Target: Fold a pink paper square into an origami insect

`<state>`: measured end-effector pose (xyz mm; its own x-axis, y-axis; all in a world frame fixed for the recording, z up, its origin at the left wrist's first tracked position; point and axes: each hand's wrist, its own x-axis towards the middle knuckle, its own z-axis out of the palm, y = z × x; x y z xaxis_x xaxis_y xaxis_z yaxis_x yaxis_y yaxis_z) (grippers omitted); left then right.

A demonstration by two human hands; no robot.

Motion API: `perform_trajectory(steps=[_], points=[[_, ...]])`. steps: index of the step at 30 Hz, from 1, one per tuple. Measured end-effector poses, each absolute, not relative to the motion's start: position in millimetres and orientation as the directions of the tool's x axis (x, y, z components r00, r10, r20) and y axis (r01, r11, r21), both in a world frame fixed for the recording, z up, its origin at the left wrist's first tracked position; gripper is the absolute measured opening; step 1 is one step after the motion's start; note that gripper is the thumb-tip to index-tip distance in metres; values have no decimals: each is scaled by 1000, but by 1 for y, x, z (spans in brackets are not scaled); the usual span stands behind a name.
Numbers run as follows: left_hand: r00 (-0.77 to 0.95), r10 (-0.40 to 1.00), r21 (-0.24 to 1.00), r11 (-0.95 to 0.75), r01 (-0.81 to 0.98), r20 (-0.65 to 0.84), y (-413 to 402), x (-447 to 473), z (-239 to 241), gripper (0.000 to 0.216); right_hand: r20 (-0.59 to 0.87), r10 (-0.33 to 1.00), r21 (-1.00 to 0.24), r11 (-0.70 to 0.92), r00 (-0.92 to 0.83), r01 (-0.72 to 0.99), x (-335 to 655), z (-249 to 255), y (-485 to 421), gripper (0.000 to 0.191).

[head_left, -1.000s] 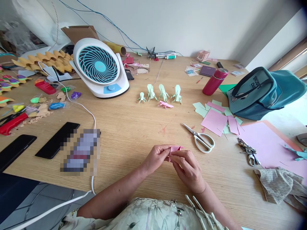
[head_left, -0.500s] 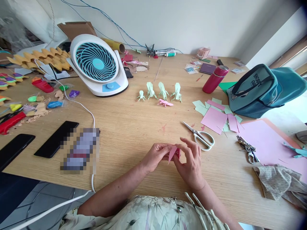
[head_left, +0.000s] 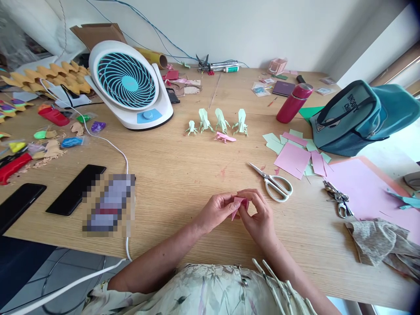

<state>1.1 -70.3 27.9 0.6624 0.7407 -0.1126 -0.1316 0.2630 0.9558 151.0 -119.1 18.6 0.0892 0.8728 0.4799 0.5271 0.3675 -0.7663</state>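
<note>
Between my hands is a small folded piece of pink paper [head_left: 236, 211], held just above the wooden table near its front edge. My left hand [head_left: 217, 213] pinches its left side between thumb and fingers. On the other side my right hand [head_left: 258, 215] grips the paper, thumb below and fingers curled over the top. Fingers cover part of the folds. Scissors [head_left: 275, 186] with white handles lie just beyond my right hand. Farther back stand several pale green origami figures [head_left: 222, 120] with legs, and a pink origami figure [head_left: 224, 138] lies before them.
A white fan [head_left: 127, 87] stands at the back left, its cable [head_left: 111, 142] running down the table. Phones [head_left: 77, 189] lie at left. Rightward are pink and green paper pieces [head_left: 292, 159], a red flask [head_left: 294, 103], a teal bag [head_left: 351, 118], keys [head_left: 339, 201] and a grey cloth [head_left: 383, 240].
My right fingers, raised and spread before, have come down and closed on the pink paper. My left hand keeps its pinch. The view has shifted slightly.
</note>
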Motion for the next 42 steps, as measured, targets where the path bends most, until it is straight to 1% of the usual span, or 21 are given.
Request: perform_trajectory(steps=[3,7,10,14,18,20,24,26,29,33,37,40,42], points=[[661,739,955,275,-114,-134,-71,2,27,46,456,885,-784,348,96,514,152,18,-119,18],[685,708,939,329,-104,-172,-74,2,25,49,457,881,-784,335,121,522,152,16,-119,24],[688,710,950,298,-98,-152,-74,1,25,49,455,880,-789,325,139,522,151,15,-119,25],[641,759,988,156,-10,-113,-73,-1,28,42,428,900,-803,337,81,491,156,18,-119,21],[569,822,993,-62,97,-4,-72,-3,35,32,347,937,-828,323,-32,458,167,23,-119,23],[553,830,978,-166,123,71,-71,-3,36,27,320,947,-841,304,-41,447,171,23,-119,21],[566,802,934,-324,148,189,-70,-4,33,21,342,940,-839,302,6,453,172,21,-118,9],[562,790,894,-409,184,246,-70,-4,30,20,352,936,-836,305,18,456,170,20,-117,4],[584,748,826,-520,220,315,-69,-6,26,18,358,933,-839,307,30,449,168,19,-117,2],[650,678,777,-594,208,344,-68,-7,25,19,368,929,-850,317,44,420,169,20,-117,2],[670,659,747,-624,232,342,-66,-9,25,19,366,930,-844,324,17,428,171,19,-117,2],[687,644,696,-661,280,335,-65,-10,28,17,370,929,-841,334,2,427,172,19,-117,4],[687,631,658,-694,292,361,-64,-10,30,15,376,927,-846,343,0,408,172,20,-117,3]])
